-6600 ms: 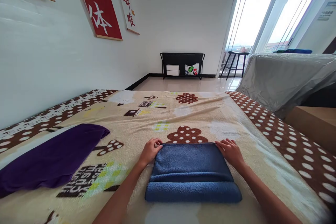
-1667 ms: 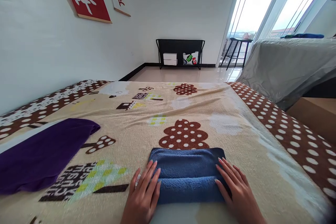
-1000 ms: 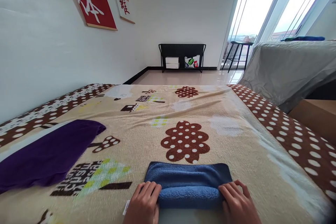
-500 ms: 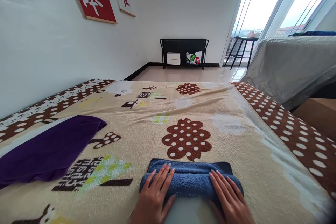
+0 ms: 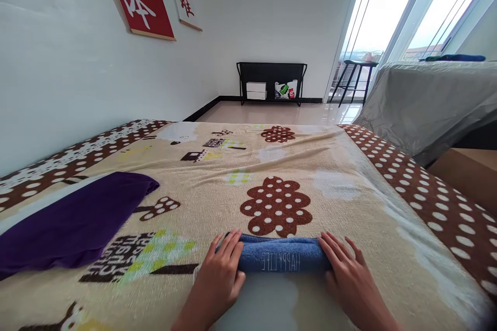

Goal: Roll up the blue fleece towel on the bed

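A blue towel (image 5: 279, 256) lies rolled into a short log near the front of the blanket, pale "HAPPY LIFE" lettering showing on its near side. Around its left end curl the fingers of my left hand (image 5: 221, 271), thumb low on the near side. My right hand (image 5: 345, 269) grips the other end, fingers over the top. A thin loose edge of towel shows along the far side of the roll. Beneath it spreads a beige fleece blanket (image 5: 209, 199) with brown dotted flower shapes.
A purple cloth (image 5: 77, 222) lies on the blanket at left. Beyond the bed, a black rack (image 5: 272, 75) stands by the wall. To the right are a grey-covered piece of furniture (image 5: 438, 98), a cardboard box (image 5: 466, 178) and a black stool (image 5: 353, 80).
The towel has rolled further away from me, taking up most of the flat strip beyond it. My hands have shifted from lying on top to its two ends, and the lettering has come into view.
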Motion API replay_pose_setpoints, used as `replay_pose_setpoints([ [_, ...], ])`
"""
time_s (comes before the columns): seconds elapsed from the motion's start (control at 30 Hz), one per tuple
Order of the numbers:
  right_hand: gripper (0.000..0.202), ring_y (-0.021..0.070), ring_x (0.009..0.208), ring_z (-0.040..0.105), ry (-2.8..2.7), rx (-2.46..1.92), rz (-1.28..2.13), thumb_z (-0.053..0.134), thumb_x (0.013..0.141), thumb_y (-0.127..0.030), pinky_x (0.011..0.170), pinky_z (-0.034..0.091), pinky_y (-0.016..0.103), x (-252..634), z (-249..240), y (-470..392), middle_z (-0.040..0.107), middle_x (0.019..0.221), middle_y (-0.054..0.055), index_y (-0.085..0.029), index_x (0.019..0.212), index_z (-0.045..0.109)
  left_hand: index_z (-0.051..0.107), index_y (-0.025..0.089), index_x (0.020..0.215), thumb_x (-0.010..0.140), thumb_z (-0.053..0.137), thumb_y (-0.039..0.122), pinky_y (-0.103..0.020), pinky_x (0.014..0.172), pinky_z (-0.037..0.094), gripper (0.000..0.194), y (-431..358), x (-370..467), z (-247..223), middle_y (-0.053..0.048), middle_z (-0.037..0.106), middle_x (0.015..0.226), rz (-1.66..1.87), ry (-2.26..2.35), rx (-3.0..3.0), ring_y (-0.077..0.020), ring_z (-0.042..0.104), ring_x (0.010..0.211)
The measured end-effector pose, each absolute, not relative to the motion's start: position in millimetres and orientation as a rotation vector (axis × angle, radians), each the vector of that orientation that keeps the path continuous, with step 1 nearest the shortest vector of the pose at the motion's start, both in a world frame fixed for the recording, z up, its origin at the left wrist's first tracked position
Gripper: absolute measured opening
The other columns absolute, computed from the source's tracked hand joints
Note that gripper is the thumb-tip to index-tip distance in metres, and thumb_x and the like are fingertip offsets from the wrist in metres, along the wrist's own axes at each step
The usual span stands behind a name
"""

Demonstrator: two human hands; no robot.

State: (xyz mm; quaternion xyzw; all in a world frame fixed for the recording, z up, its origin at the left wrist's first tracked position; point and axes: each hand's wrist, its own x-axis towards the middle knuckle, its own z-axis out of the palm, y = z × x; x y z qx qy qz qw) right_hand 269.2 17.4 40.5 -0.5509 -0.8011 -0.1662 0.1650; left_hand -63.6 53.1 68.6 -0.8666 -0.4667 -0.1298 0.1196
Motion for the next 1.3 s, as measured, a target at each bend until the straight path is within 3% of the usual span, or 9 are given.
replay_pose_setpoints([
  [0.1, 0.067, 0.0193, 0.137, 0.043, -2.265, -1.598, -0.425, 0.040, 0.077, -0.005, 0.117, 0.023, 0.043, 247.2, 49.1, 31.6, 0.050, 0.146, 0.004, -0.016, 0.143, 0.045, 0.059, 0.015, 0.128, 0.075, 0.049, 0.013, -0.049, 0.113, 0.031, 0.053, 62.9, -36.0, 71.2, -0.011, 0.055, 0.144, -0.409, -1.457, -2.543, -0.0263, 0.050, 0.133],
  [0.3, 0.081, 0.0194, 0.143, 0.033, -2.401, -1.485, -0.296, 0.042, 0.075, -0.007, 0.117, 0.024, 0.042, 235.3, 36.3, 41.1, 0.035, 0.156, 0.003, -0.016, 0.154, 0.027, 0.031, 0.021, 0.152, 0.078, 0.052, 0.015, -0.045, 0.115, 0.027, 0.077, 64.2, -18.2, 59.3, -0.006, 0.044, 0.153, -0.348, -1.351, -2.739, -0.0243, 0.039, 0.141],
  [0.5, 0.071, 0.0209, 0.144, 0.033, -2.366, -1.499, -0.340, 0.051, 0.091, -0.032, 0.117, 0.026, 0.041, 280.9, 14.8, 34.6, 0.037, 0.155, 0.006, -0.018, 0.155, 0.025, 0.031, 0.024, 0.152, 0.093, 0.052, 0.040, -0.042, 0.114, 0.027, 0.065, 68.6, -73.1, 40.4, -0.006, 0.049, 0.149, -0.380, -1.396, -2.604, -0.0236, 0.044, 0.135],
  [0.63, 0.071, 0.0219, 0.143, 0.034, -2.329, -1.523, -0.368, 0.051, 0.093, -0.039, 0.119, 0.023, 0.042, 293.6, 9.0, 30.9, 0.039, 0.154, 0.008, -0.016, 0.155, 0.025, 0.034, 0.025, 0.151, 0.094, 0.051, 0.045, -0.046, 0.117, 0.020, 0.064, 66.6, -89.8, 31.7, -0.006, 0.051, 0.148, -0.391, -1.424, -2.522, -0.0254, 0.041, 0.138],
  [0.77, 0.066, 0.0246, 0.141, 0.038, -2.284, -1.572, -0.413, 0.052, 0.089, -0.027, 0.119, 0.024, 0.046, 275.9, 15.8, 31.7, 0.044, 0.150, 0.012, -0.013, 0.151, 0.033, 0.044, 0.019, 0.146, 0.088, 0.050, 0.027, -0.060, 0.114, 0.019, 0.058, 58.6, -62.6, 41.1, -0.013, 0.052, 0.146, -0.326, -1.600, -2.411, -0.0333, 0.042, 0.137],
  [0.87, 0.066, 0.0241, 0.141, 0.039, -2.256, -1.556, -0.409, 0.048, 0.082, -0.012, 0.117, 0.029, 0.043, 238.6, 25.0, 39.0, 0.047, 0.148, 0.013, -0.009, 0.147, 0.039, 0.047, 0.010, 0.143, 0.076, 0.049, 0.013, -0.061, 0.112, 0.025, 0.067, 55.0, -13.8, 51.8, -0.019, 0.050, 0.146, -0.325, -1.628, -2.395, -0.0364, 0.040, 0.139],
  [1.07, 0.063, 0.0214, 0.134, 0.047, -2.308, -1.343, -0.253, 0.052, 0.081, -0.015, 0.113, 0.038, 0.039, 212.1, 31.6, 52.0, 0.052, 0.144, 0.008, -0.014, 0.144, 0.046, 0.038, 0.020, 0.149, 0.081, 0.050, 0.018, -0.046, 0.112, 0.035, 0.069, 61.3, 15.2, 48.4, -0.009, 0.050, 0.149, -0.400, -1.324, -2.675, -0.0268, 0.047, 0.136],
  [1.17, 0.068, 0.0209, 0.135, 0.047, -2.360, -1.345, -0.237, 0.052, 0.082, -0.016, 0.113, 0.038, 0.040, 257.5, 24.5, 47.1, 0.050, 0.146, 0.008, -0.017, 0.149, 0.039, 0.034, 0.025, 0.151, 0.086, 0.054, 0.023, -0.046, 0.111, 0.032, 0.068, 64.8, -33.1, 39.1, -0.007, 0.050, 0.148, -0.390, -1.380, -2.585, -0.0255, 0.048, 0.133],
  [1.3, 0.079, 0.0201, 0.137, 0.043, -2.361, -1.345, -0.193, 0.050, 0.076, -0.011, 0.112, 0.040, 0.038, 311.5, 12.6, 42.2, 0.047, 0.149, 0.008, -0.019, 0.152, 0.033, 0.043, 0.024, 0.145, 0.084, 0.057, 0.026, -0.050, 0.112, 0.026, 0.063, 64.3, -82.3, 34.2, -0.009, 0.055, 0.144, -0.393, -1.499, -2.464, -0.0288, 0.046, 0.134],
])
